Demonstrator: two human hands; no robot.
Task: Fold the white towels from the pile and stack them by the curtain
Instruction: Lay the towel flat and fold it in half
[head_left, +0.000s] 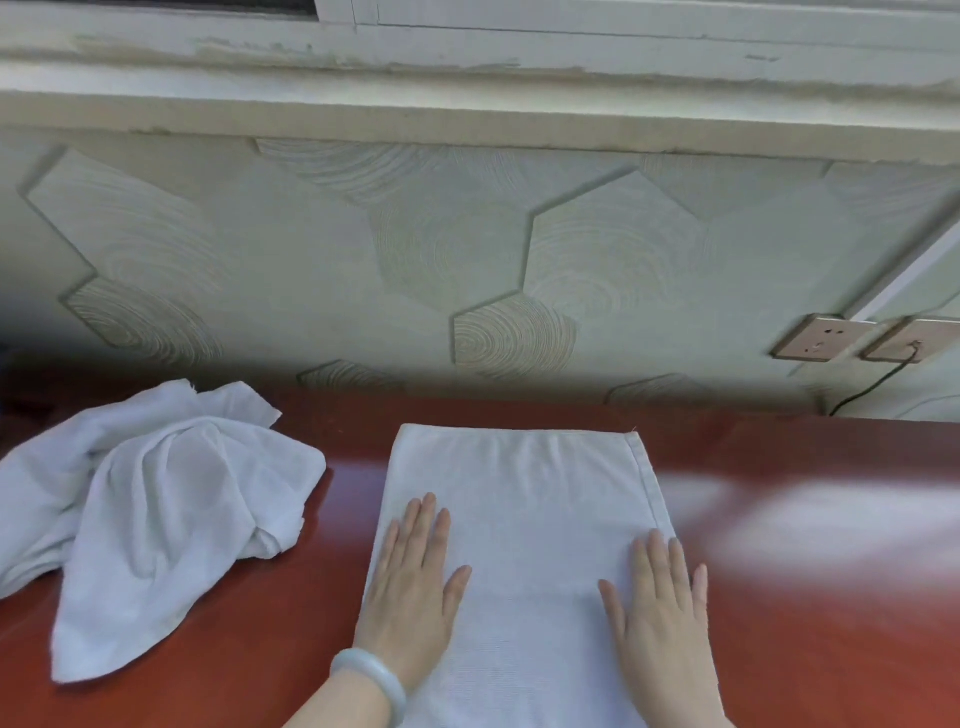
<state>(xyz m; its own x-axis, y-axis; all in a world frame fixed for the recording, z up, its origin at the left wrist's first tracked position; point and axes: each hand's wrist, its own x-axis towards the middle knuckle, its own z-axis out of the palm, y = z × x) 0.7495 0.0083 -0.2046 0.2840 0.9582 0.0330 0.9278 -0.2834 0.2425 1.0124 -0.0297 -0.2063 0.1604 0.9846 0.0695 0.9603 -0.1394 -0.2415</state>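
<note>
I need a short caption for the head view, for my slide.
Left hand and right hand press flat on a folded white towel on the red table; crumpled towels lie left.

White towel (524, 519) flat, prob. folded, mid table; crumpled towel pile (150, 509) to its left.

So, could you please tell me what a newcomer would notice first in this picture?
The left hand and the right hand press flat on a white towel in the middle of the red table. A crumpled pile of white towels lies to its left.
</note>
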